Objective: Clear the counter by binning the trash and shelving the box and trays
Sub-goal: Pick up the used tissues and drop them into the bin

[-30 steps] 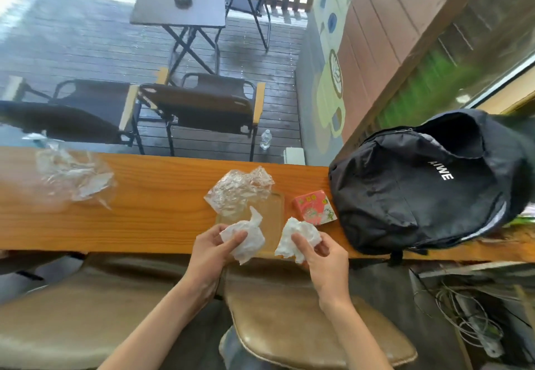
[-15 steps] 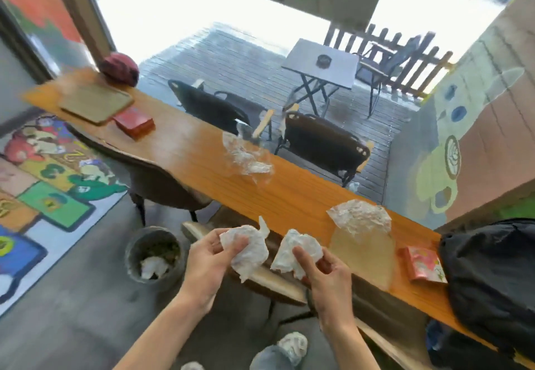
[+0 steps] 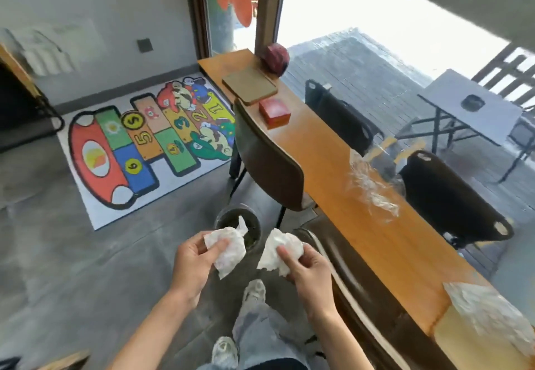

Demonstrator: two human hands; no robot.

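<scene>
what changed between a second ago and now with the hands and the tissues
Both hands carried their crumpled tissues off the counter edge and out toward the floor bin; the wads now hang at its rim. The left hand still grips the left tissue, the right hand the right tissue. Nothing released; the plastic wrap stays on the counter.

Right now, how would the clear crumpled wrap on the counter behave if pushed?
The clear crumpled wrap looks thin and see-through, so probably very light and floppy. It would likely slide or deform on the smooth counter instead of rolling.
</scene>
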